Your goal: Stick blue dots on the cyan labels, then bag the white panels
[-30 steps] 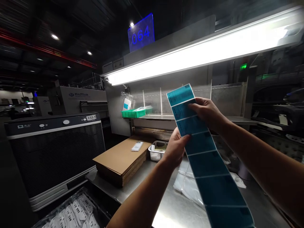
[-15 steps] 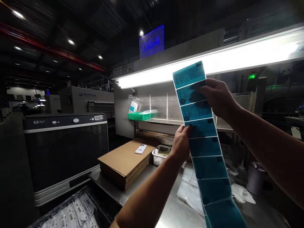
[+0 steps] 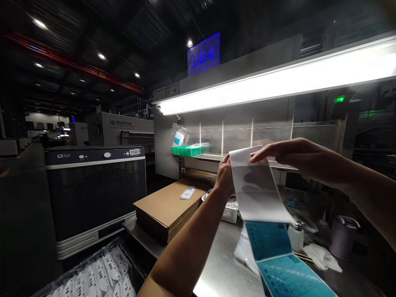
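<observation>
A long strip of teal labels (image 3: 270,239) is folded over in front of me. Its white backing (image 3: 255,185) faces me on the upper part, while the printed teal side hangs below. At the fold's left edge, my left hand (image 3: 225,175) is closed on the label strip. My right hand (image 3: 287,150) reaches in from the right with fingers stretched out, the tips resting on the white backing near the fold. What lies behind the folded strip is hidden.
Stacked brown cardboard sheets (image 3: 170,204) bear a blurred white item. A green tray (image 3: 185,151) sits on the shelf. Around the metal bench (image 3: 221,255) are a white bottle (image 3: 296,237), crumpled tissue (image 3: 323,256) and a grey container (image 3: 344,239). White parts (image 3: 99,272) fill a lined bin at lower left.
The strip's upper end has folded down toward me, so white backing now shows instead of printed teal labels. My right hand has moved lower, onto the backing; my left hand still holds the strip.
</observation>
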`<state>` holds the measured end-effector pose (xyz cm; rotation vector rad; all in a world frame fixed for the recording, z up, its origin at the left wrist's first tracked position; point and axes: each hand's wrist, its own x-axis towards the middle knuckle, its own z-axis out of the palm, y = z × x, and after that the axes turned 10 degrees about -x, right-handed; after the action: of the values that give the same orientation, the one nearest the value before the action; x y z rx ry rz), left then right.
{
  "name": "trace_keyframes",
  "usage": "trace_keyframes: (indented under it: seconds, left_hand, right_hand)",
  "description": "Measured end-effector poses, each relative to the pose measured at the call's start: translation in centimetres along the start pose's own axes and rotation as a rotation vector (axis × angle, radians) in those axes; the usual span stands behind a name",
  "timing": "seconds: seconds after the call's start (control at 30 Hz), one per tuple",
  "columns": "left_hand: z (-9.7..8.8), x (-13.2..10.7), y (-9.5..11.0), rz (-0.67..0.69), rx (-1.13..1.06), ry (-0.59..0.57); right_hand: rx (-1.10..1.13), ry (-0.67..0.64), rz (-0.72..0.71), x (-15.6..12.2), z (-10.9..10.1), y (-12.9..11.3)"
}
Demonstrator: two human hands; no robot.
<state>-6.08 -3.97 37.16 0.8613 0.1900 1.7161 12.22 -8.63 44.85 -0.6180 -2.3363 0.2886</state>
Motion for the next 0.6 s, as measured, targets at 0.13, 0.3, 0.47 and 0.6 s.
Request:
trace_keyframes:
  seconds: [0.13, 0.3, 0.47, 0.6]
  left_hand:
    - [0.5, -0.2, -0.7, 0.091, 0.011, -0.13]
    - [1.1, -0.3, -1.4, 0.086, -0.001, -0.2]
    - [1.2, -0.5, -0.7, -0.058, -0.065, -0.227]
    - [1.1, -2.2, -1.1, -0.202, -0.07, -0.304]
  right_hand:
    - [-0.302, 0.321, 0.16, 0.8, 0.3, 1.8]
    - [-0.131, 0.179, 0.43, 1.3, 0.9, 3.8]
    - [0.079, 0.272, 0.357, 1.1, 1.3, 4.8]
    - [0.114, 0.424, 0.256, 1.6, 1.1, 4.9]
